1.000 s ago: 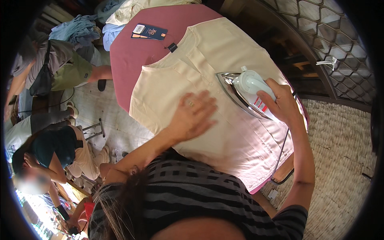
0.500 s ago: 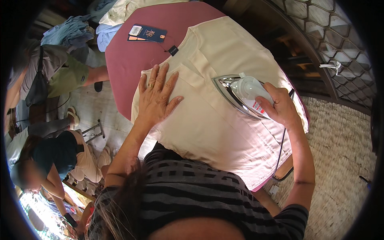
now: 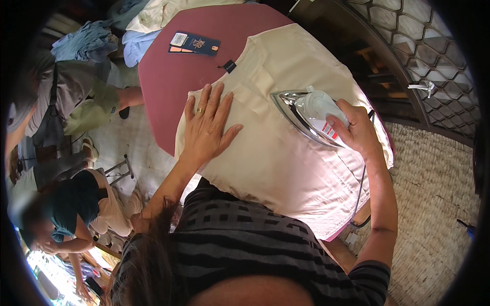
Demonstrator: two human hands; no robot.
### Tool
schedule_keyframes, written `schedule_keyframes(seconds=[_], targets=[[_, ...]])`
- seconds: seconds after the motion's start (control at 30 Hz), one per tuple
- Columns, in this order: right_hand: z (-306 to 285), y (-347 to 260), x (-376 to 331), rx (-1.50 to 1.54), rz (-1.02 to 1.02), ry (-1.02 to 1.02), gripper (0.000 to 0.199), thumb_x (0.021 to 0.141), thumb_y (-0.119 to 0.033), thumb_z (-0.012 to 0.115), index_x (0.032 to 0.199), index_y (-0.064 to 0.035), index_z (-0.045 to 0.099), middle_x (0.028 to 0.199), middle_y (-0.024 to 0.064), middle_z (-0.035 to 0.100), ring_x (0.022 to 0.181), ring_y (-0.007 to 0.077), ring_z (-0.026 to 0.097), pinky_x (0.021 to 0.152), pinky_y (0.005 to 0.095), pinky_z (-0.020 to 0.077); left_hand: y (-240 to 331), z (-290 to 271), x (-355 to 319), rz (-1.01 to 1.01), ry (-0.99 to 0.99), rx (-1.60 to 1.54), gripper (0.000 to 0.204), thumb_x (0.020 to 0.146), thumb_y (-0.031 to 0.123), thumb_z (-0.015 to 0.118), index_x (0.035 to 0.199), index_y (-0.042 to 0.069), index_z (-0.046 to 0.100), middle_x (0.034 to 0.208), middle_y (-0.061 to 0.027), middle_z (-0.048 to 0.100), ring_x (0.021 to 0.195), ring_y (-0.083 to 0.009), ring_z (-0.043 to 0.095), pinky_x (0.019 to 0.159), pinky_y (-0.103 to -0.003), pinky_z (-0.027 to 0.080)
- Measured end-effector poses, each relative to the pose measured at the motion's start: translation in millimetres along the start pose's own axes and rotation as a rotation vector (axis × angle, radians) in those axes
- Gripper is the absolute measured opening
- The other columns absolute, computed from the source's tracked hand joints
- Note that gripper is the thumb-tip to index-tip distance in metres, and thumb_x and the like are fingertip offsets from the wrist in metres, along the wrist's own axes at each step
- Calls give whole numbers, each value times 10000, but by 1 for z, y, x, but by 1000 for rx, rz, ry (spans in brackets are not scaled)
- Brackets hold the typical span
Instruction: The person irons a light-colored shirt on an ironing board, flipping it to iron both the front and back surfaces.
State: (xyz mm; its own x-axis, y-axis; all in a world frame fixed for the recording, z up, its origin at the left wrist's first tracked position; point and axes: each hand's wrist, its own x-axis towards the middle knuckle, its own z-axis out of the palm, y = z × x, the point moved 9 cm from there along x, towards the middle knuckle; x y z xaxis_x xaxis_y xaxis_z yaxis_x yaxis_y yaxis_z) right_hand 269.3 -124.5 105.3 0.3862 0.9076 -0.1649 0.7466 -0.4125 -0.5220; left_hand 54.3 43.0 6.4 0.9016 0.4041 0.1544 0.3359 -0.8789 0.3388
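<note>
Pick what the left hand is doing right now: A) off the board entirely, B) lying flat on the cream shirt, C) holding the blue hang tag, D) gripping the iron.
B: the left hand lies palm down, fingers spread, on the cream shirt, while the right hand grips the iron.

Dark blue hang tag (image 3: 195,43) on maroon board (image 3: 163,76)

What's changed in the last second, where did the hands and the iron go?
The left hand slid from the middle of the cream shirt toward its left edge and lies flat there, fingers spread. The right hand kept its grip on the iron, which barely shifted. The shirt, the pink ironing board and the dark tag stayed put.
</note>
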Motion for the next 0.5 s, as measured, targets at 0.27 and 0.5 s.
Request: schedule_keyframes(seconds=[0.27,0.5], targets=[[-11,20,-33,151,149,157,303,953,-293,630,919,4,583,654,151,613,565,146,536,563,330,439,-65,-23,-22,-243,361,-110,589,857,229,681,1393,66,499,1452,-126,452,1336,-327,412,1068,-506,294],[26,-62,-82,207,39,80,282,957,-226,605,1104,12,568,798,277,658,750,425,680,643,429,507,-92,-40,-13,-373,412,-149,307,740,278,791,947,67,705,858,-77,642,865,-276,582,796,-401,459]])
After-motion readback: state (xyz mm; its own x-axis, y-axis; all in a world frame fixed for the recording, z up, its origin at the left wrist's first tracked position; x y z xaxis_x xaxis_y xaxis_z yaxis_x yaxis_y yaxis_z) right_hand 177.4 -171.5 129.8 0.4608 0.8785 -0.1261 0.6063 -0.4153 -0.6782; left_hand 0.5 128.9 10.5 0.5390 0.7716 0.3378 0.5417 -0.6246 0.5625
